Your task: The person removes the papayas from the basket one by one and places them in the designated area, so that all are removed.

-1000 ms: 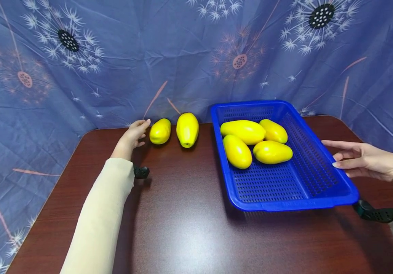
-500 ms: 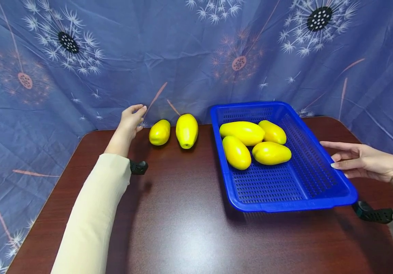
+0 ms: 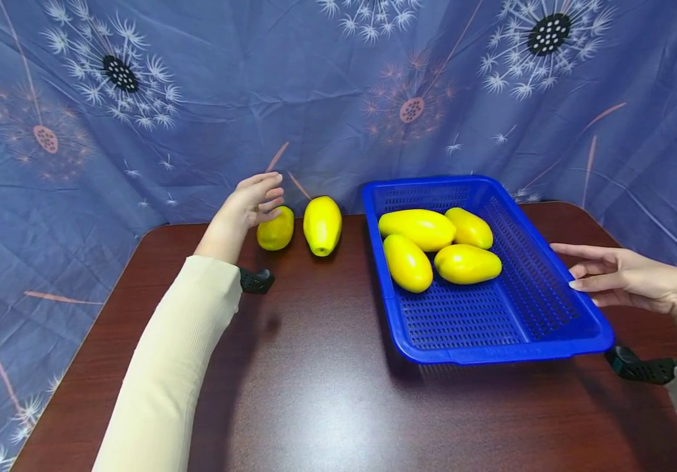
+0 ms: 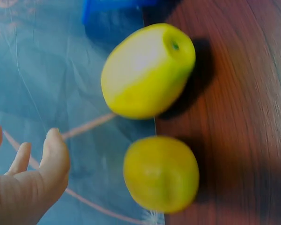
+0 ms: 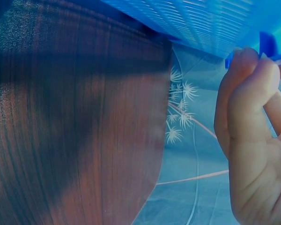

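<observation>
My left hand (image 3: 254,198) is raised over the smaller yellow papaya (image 3: 275,231) at the back of the table, its fingers loosely bent and holding nothing. In the left wrist view that papaya (image 4: 161,174) lies apart from the fingers. Just right of it is a longer papaya (image 3: 323,226), its blunt end facing me. On the right, my right hand (image 3: 634,278) pinches the rim of a blue plastic basket (image 3: 591,321). The right wrist view shows thumb and fingertips (image 5: 264,70) meeting at that rim. Several yellow papayas (image 3: 416,229) lie in the basket's back left part.
The dark brown wooden table (image 3: 315,367) runs back to a blue curtain (image 3: 291,85) printed with dandelions, which hangs right behind the papayas. The basket takes up the table's right side. Black straps with small devices (image 3: 256,280) are on both wrists.
My left hand has risen from beside the smaller papaya's left side, then swung right, over it. The right hand stays at the basket's rim. All the papayas lie where they were.
</observation>
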The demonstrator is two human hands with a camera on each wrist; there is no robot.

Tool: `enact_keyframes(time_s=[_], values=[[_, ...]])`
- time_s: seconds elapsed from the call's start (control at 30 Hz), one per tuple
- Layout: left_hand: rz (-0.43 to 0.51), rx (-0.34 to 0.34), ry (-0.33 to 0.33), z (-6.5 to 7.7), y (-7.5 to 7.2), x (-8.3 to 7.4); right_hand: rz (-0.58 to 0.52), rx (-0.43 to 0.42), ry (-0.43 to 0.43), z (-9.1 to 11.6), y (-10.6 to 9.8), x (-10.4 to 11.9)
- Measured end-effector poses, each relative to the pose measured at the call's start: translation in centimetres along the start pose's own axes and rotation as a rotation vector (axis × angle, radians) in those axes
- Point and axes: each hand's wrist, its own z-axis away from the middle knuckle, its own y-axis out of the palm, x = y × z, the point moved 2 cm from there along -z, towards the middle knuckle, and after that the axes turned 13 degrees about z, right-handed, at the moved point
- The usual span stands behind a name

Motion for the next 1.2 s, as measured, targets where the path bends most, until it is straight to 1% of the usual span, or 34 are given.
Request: enact_keyframes(time_s=[0.07,0.17,0.27,0.37,0.6,0.8,0.97,1.1,1.2], values=[[0.018,0.018,-0.030,0.1,0.9,0.1,-0.007,0.003,-0.003,0.0,0.0,0.0],[0.043,0.055,-0.058,0.4,2.4,0.3,-0.019,0.006,-0.005,0.1,0.1,0.0],[0.067,0.099,-0.067,0.6,3.8,0.5,-0.036,0.016,-0.013,0.1,0.1,0.1],[0.093,0.125,-0.077,0.8,5.3,0.8,-0.047,0.027,-0.022,0.0,0.1,0.1],[0.160,0.169,-0.123,1.8,9.1,2.3,-0.048,0.033,-0.026,0.0,0.0,0.0],[0.100,0.251,-0.173,2.4,12.6,3.8,-0.042,0.031,-0.029,0.0,0.0,-0.1],[0.039,0.314,-0.197,3.3,15.3,5.0,-0.025,0.012,-0.019,0.1,0.0,-0.1],[-0.041,0.363,-0.201,4.0,17.2,5.7,-0.023,0.012,-0.018,0.0,0.0,-0.1],[-0.104,0.414,-0.205,4.3,18.3,6.4,-0.024,0.014,-0.019,0.0,0.0,-0.1]])
